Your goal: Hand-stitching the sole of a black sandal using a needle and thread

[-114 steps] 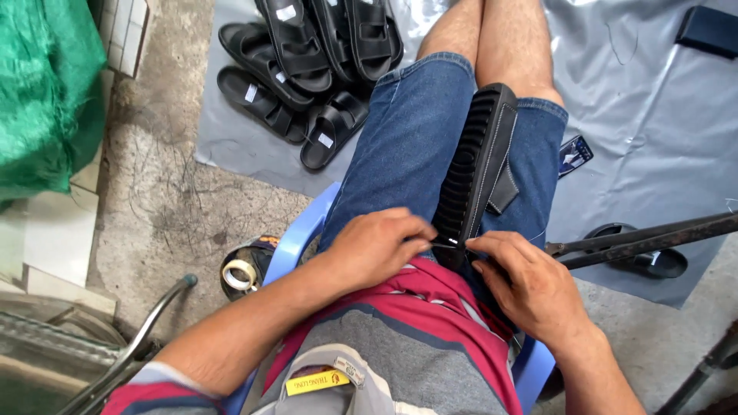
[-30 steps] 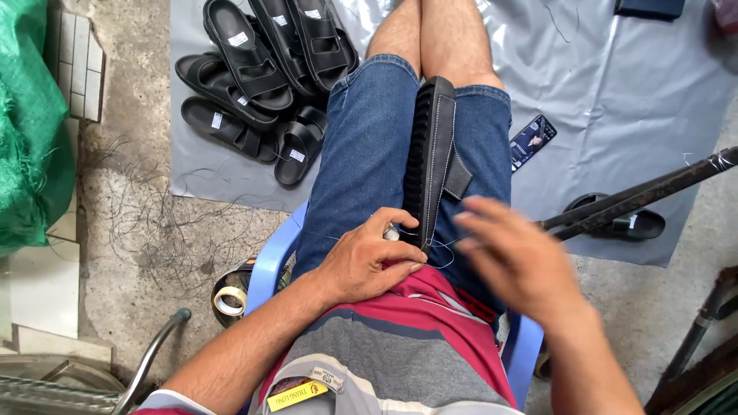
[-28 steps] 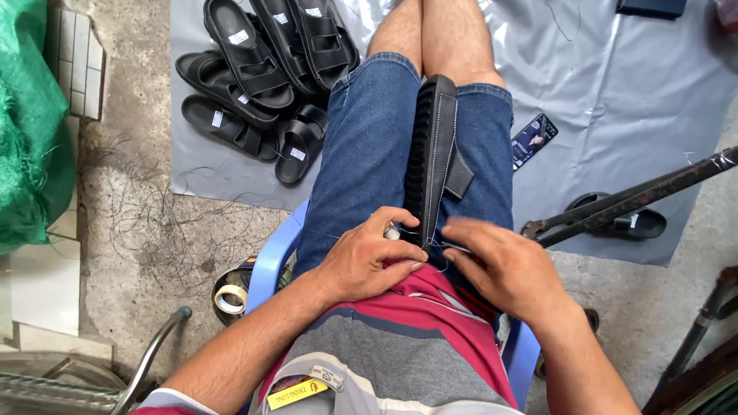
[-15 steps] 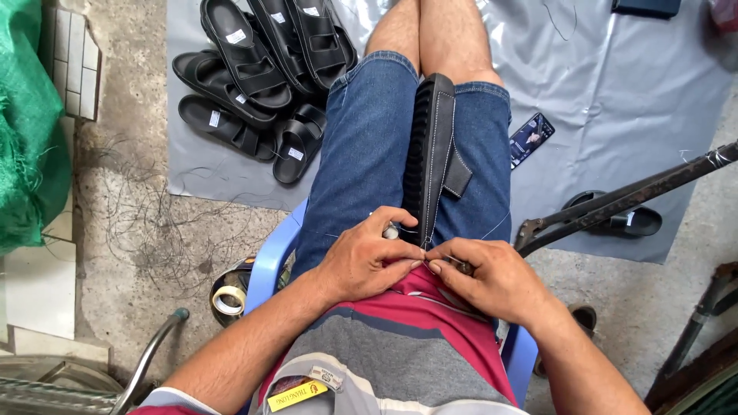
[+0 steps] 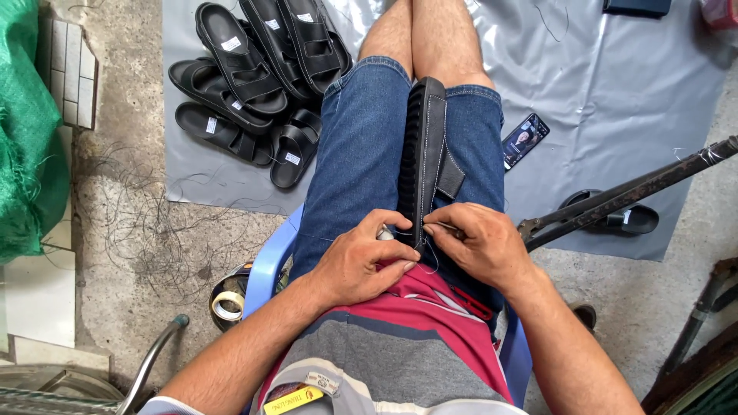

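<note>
Both hands are again on the black sandal [image 5: 421, 154]: right hand [image 5: 477, 244] returned, fingers pinching the thread, left hand [image 5: 361, 261] clamped on its heel.

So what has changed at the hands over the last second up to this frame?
The right hand, lifted and blurred a second ago, has come back down to the near end of the black stitched sandal on the lap, fingertips pinched at its edge. I cannot make out a needle. The left hand stayed clamped on that end. The sandal, the pile of black sandals and the phone lie as before.
</note>
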